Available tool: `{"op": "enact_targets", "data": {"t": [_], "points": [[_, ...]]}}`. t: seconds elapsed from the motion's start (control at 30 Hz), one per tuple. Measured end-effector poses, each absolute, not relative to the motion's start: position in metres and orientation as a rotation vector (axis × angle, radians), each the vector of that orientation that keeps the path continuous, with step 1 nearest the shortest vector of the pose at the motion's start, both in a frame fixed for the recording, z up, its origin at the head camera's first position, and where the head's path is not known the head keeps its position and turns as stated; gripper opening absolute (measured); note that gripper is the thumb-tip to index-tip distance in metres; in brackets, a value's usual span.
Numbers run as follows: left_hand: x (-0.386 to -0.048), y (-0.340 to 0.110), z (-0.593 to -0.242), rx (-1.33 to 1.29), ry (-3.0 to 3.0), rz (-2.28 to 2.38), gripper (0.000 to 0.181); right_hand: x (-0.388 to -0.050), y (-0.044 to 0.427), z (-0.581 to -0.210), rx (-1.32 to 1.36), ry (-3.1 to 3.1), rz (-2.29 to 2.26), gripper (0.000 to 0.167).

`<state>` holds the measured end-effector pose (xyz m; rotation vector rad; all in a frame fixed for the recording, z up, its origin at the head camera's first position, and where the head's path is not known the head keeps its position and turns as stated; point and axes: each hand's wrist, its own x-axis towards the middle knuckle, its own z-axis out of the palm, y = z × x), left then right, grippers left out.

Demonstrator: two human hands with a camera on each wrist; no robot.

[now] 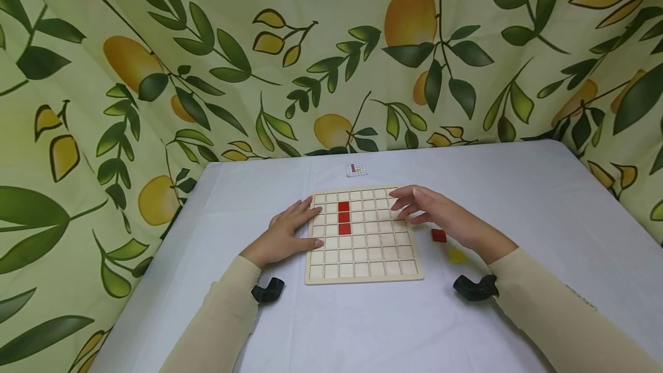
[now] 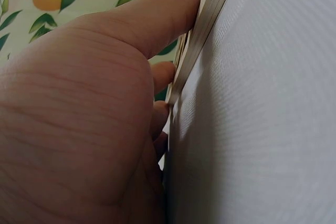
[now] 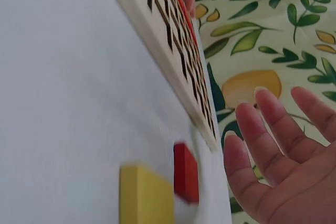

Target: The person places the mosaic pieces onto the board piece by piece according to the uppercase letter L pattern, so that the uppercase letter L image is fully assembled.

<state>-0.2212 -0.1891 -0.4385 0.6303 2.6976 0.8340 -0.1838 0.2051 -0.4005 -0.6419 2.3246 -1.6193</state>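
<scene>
A square wooden grid board (image 1: 362, 280) lies on the table, with several bare cells and three red tiles (image 1: 344, 217) in one column left of its middle. My left hand (image 1: 284, 236) rests on the board's left edge; its thumb and fingertips touch the rim in the left wrist view. Over the upper right part of the board my right hand (image 1: 440, 214) hovers with relaxed, spread fingers and holds nothing. Beside the board, near the right wrist, lie a loose red tile (image 1: 438, 235) and a yellow tile (image 1: 457, 255). The right wrist view shows both tiles below that hand.
Behind the board lies a small card (image 1: 356, 169) printed with a grid that has red and yellow marks. White cloth covers the table (image 1: 352, 327). A curtain (image 1: 290, 62) patterned with fruit and leaves hangs along the back and sides. Black wrist devices (image 1: 268, 290) sit by both wrists.
</scene>
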Motion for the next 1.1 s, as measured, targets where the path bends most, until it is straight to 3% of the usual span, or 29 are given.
{"op": "enact_targets", "data": {"t": [0.37,0.67,0.93,1.1], "points": [[-0.222,-0.189,-0.441,0.63,2.702,0.821,0.09,-0.175,0.262,-0.415,-0.517,2.529,-1.575,0.056],[-0.222,-0.189,-0.44,0.625,2.697,0.821,0.09,-0.179,0.274,-0.432,-0.425,2.542,-1.401,0.054],[-0.223,-0.189,-0.439,0.628,2.703,0.812,0.09,-0.178,0.268,-0.435,-0.526,2.609,-1.257,0.021],[-0.222,-0.189,-0.438,0.636,2.699,0.82,0.089,-0.176,0.263,-0.433,-0.509,2.675,-1.231,0.02]]}}
